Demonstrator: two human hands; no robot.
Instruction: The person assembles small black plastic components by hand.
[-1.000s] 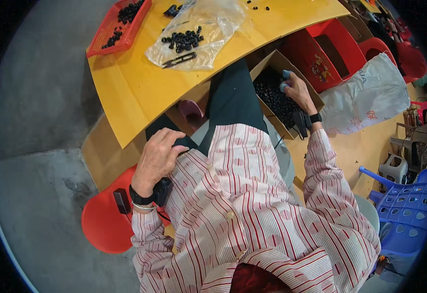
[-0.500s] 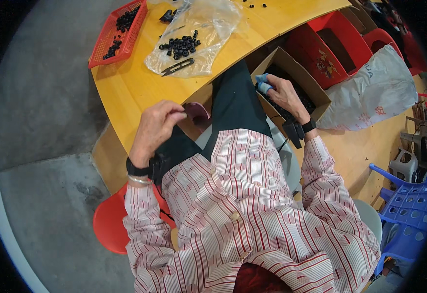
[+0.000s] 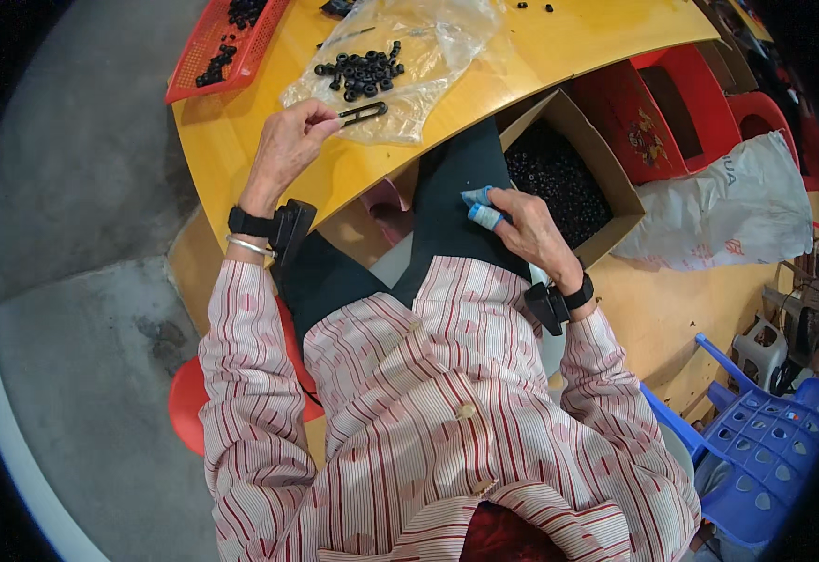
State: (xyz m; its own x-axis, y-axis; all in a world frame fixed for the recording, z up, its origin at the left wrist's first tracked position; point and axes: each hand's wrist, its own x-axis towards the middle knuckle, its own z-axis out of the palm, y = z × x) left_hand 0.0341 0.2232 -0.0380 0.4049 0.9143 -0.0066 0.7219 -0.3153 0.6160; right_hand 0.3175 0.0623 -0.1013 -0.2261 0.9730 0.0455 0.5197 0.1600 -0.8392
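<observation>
A person in a red-and-cream striped shirt (image 3: 447, 421) sits on a red stool (image 3: 189, 403), seen from above, with dark trousers (image 3: 456, 187) over the lap.

Nearest the body, the right hand (image 3: 531, 234) rests on the right thigh. Its fingers, some tipped with blue covers, curl together around something small; what is inside cannot be made out. A black band with a small device (image 3: 550, 304) sits on that wrist. Just beyond this hand, on the floor to the right, stands an open cardboard box (image 3: 606, 155) filled with small black parts.

Farther out, the left hand (image 3: 288, 150) reaches onto the yellow table (image 3: 241, 150). Its thumb and forefinger are pressed together on one end of a slim black clip (image 3: 364, 114), which lies at the near edge of a clear plastic bag (image 3: 428, 56). A heap of black rings (image 3: 363, 73) sits on that bag, just past the clip. To lift the clip cleanly, the pinch likely needs to stay at its end and rise straight, so the loose plastic and rings are not dragged along.

Farthest away, a red tray (image 3: 208, 47) holding more black pieces sits at the table's left corner. Red crates (image 3: 653, 103), a white sack (image 3: 737, 206) and blue stools (image 3: 766, 440) stand to the right.
</observation>
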